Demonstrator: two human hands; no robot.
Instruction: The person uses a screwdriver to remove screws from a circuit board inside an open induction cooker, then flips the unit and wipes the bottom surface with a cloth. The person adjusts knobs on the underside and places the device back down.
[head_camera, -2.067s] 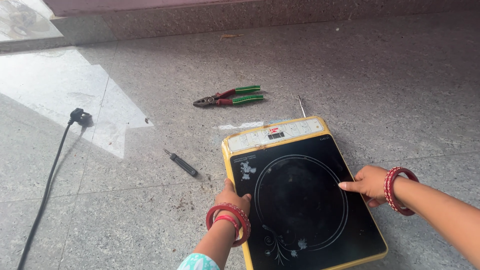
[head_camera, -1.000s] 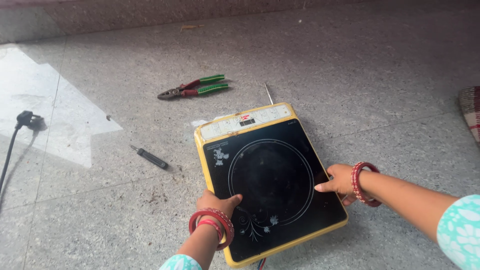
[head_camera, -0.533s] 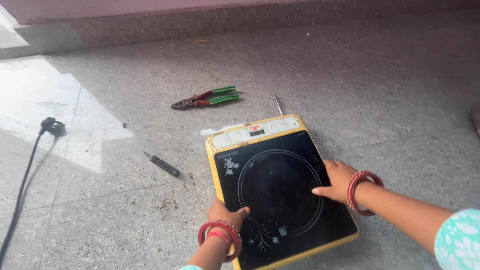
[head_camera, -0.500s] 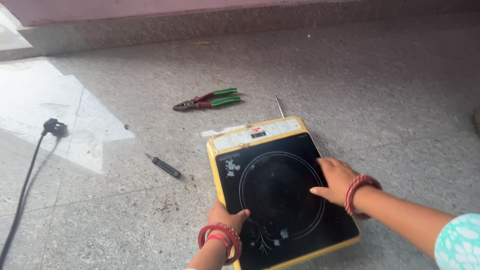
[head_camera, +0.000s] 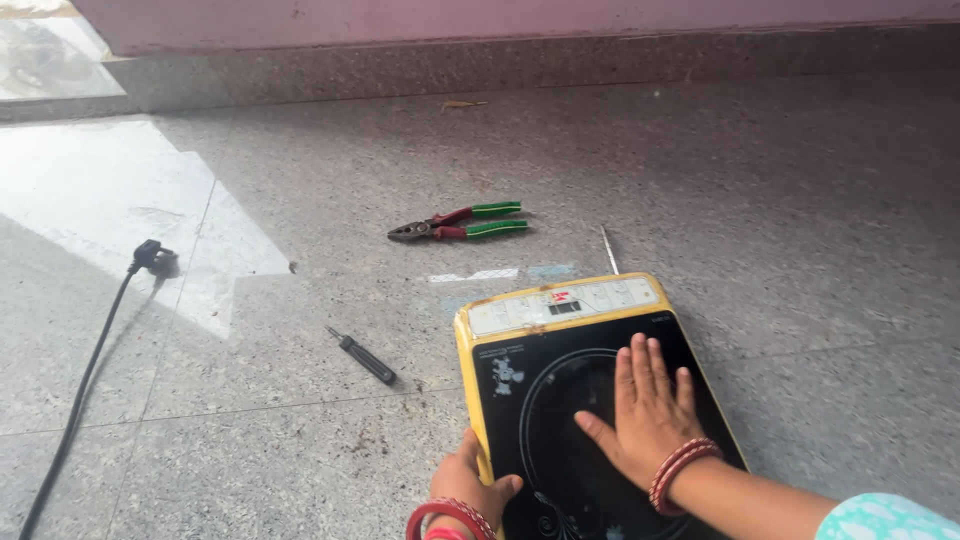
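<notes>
At the far left of the speckled stone floor (head_camera: 800, 200), a black power cord (head_camera: 75, 400) runs from the near edge up to its plug (head_camera: 150, 257), which lies at the rim of a bright sunlit patch. Further right, a small black screwdriver (head_camera: 362, 356) lies flat on the floor, and beyond it, farther away, a pair of pliers with green and red handles (head_camera: 460, 222) rests with its handles pointing right. A thin metal rod (head_camera: 608, 250) lies just beyond the far edge of the induction cooktop (head_camera: 545, 370), a yellow-framed unit with a black glass top that sits on the floor in the near right of the scene. The left hand (head_camera: 470, 485), with red bangles at the wrist, grips the cooktop's near left edge, its fingers curled around the yellow frame. The right hand (head_camera: 650, 415), also bangled, lies palm down on the black glass, its fingers held close together and flat, the thumb spread to the left.
</notes>
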